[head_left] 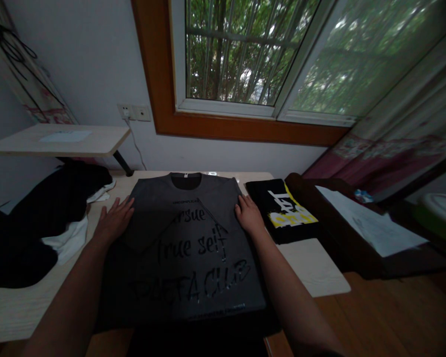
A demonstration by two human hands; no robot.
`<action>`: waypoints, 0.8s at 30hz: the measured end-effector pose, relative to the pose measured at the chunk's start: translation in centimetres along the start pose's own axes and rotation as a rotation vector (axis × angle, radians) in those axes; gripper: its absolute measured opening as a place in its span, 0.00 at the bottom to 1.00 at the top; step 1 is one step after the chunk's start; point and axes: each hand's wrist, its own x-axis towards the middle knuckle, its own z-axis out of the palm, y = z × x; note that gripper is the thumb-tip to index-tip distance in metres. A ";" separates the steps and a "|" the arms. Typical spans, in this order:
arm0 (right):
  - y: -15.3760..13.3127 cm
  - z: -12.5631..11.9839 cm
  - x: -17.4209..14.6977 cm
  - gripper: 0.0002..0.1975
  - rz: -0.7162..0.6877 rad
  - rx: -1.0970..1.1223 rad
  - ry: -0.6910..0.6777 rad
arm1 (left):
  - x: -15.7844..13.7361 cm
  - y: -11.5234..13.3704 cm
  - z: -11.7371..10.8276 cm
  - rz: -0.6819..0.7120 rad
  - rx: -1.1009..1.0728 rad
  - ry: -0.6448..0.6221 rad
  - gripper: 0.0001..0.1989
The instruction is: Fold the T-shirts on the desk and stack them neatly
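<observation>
A dark grey T-shirt (144, 228) with black lettering lies spread out, front up, its collar toward the wall and its lower edge near my body. At its left side my left hand (115, 219) rests with the fingers stretched out, the fingertips at the shirt's edge. My right hand (250, 214) lies on the opposite side edge, fingers extended and flat. Neither hand grips the cloth visibly. Right of my right hand sits a folded black T-shirt (258, 198) with a white and yellow print.
The shirts are on a pale wooden table (312, 267). A heap of black and white clothes (26, 223) lies at left, below a raised shelf (107, 136). Behind are a wall socket (134, 112) and a window. A dark brown surface with a paper sheet (367, 220) stands at right.
</observation>
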 end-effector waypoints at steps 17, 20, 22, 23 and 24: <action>0.1 0.1 0.1 0.26 -0.004 -0.003 -0.024 | 0.1 -0.3 0.4 0.015 0.023 0.012 0.31; 0.1 0.1 0.1 0.27 -0.005 0.000 -0.022 | 0.1 -0.4 0.5 0.017 0.027 0.016 0.30; 0.1 0.1 0.1 0.27 -0.001 0.005 -0.019 | 0.1 -0.4 0.5 0.014 0.022 0.014 0.30; 0.1 0.1 0.0 0.27 0.000 0.007 -0.018 | 0.1 -0.3 0.4 0.012 0.018 0.016 0.30; 0.1 0.0 0.0 0.27 0.001 0.009 -0.017 | 0.1 -0.3 0.4 0.011 0.015 0.018 0.30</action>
